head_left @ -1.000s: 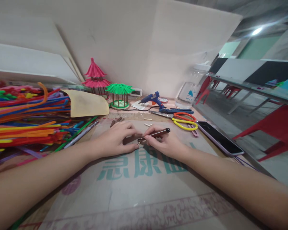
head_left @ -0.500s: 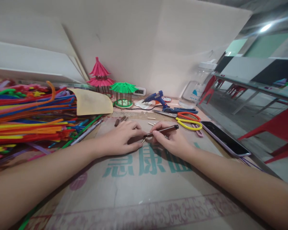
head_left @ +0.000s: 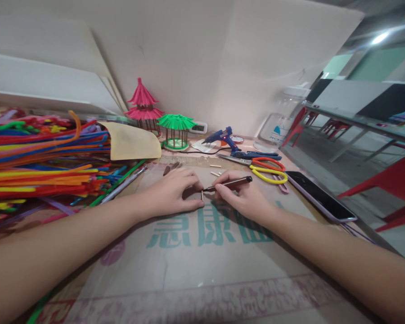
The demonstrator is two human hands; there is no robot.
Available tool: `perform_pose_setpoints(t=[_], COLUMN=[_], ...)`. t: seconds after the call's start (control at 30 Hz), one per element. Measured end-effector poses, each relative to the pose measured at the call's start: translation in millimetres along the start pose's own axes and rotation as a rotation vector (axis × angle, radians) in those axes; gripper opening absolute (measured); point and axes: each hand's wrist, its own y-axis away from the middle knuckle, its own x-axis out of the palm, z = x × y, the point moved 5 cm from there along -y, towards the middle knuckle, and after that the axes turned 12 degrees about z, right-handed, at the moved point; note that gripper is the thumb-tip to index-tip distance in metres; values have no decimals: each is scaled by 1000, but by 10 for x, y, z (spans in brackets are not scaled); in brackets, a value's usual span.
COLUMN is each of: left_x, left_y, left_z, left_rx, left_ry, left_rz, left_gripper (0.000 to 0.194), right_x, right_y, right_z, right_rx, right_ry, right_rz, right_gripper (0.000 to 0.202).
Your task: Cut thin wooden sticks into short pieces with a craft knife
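Note:
Between the thumb and forefinger of my left hand (head_left: 180,191) a short pale wooden stick (head_left: 202,196) is pinched, standing nearly upright. My right hand (head_left: 241,195) grips a brown marker pen (head_left: 232,182), its tip touching or very close to the top of the stick. Two or so similar pale sticks (head_left: 215,166) lie just beyond my hands. Several brown pieces (head_left: 172,167) rest behind my left hand. Under both hands is a plastic-covered sheet (head_left: 195,265) printed with green characters.
Bundles of colourful pipe cleaners (head_left: 43,180) fill the left side. At the back stand a pink pagoda model (head_left: 142,105), a green-roofed pavilion model (head_left: 176,130), a blue glue gun (head_left: 224,137) and a water bottle (head_left: 276,123). Scissors (head_left: 268,171) and a phone (head_left: 319,195) lie at right.
The stick in my left fingers has turned from slanted to nearly upright. The pen tip has shifted slightly, and the whole view has moved a little.

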Motion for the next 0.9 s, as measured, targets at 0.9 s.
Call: perform_pose_setpoints(t=[0.9], left_x=[-5], left_y=[4], left_z=[4], left_rx=[10], left_ry=[-1], left_rz=[-3], left_gripper=[28], right_x=[42], right_y=[-25], right_z=[-109], right_rx=[58], right_ry=[-133], right_rz=[51], right_gripper=[10])
